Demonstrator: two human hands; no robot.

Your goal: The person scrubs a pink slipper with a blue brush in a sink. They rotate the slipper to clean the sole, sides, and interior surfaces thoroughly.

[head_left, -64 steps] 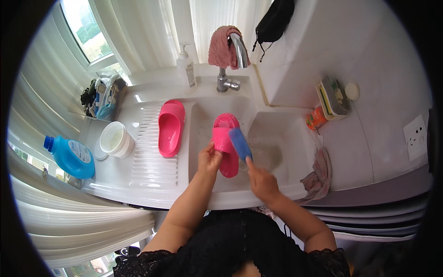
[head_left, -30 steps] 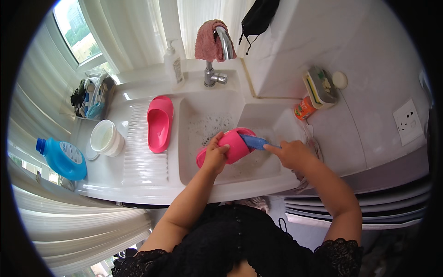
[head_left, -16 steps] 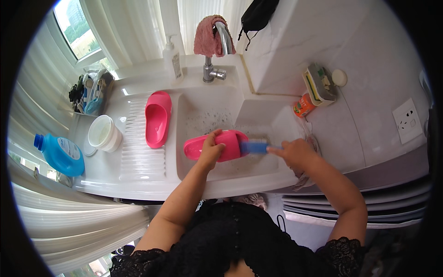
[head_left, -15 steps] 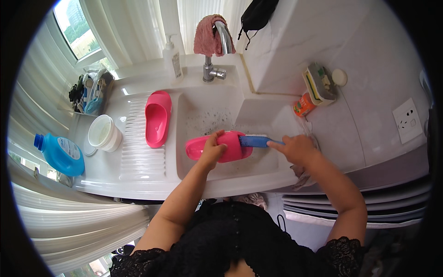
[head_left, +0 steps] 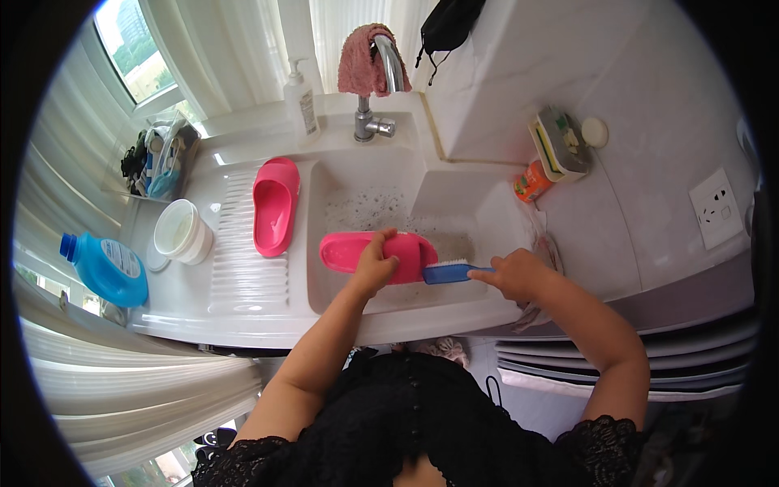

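Note:
Over the sink basin [head_left: 324, 296], my left hand [head_left: 375, 264] grips a pink slipper [head_left: 341, 252] across its middle, thumb on top. The slipper lies sideways, its strap end toward the right. My right hand [head_left: 519, 274] is closed round the handle of a blue scrubbing brush [head_left: 448, 273] with pale bristles. The brush head meets the slipper's right end at the near edge, bristles facing away from me. A second pink slipper [head_left: 276, 207] rests on the ribbed drainboard left of the basin, out of my hands. Suds and dark specks lie in the basin.
A chrome faucet [head_left: 363, 122] draped with a pink cloth [head_left: 363, 61] stands behind the basin. Around it are a white pump bottle [head_left: 300, 101], a white tub [head_left: 182, 231], a blue detergent jug [head_left: 105, 268], a clear bin [head_left: 162, 158] and an orange bottle [head_left: 531, 180].
The brush has moved toward me, from the slipper's strap opening to its near right edge, and its bristles now show. The slipper has shifted and turned slightly.

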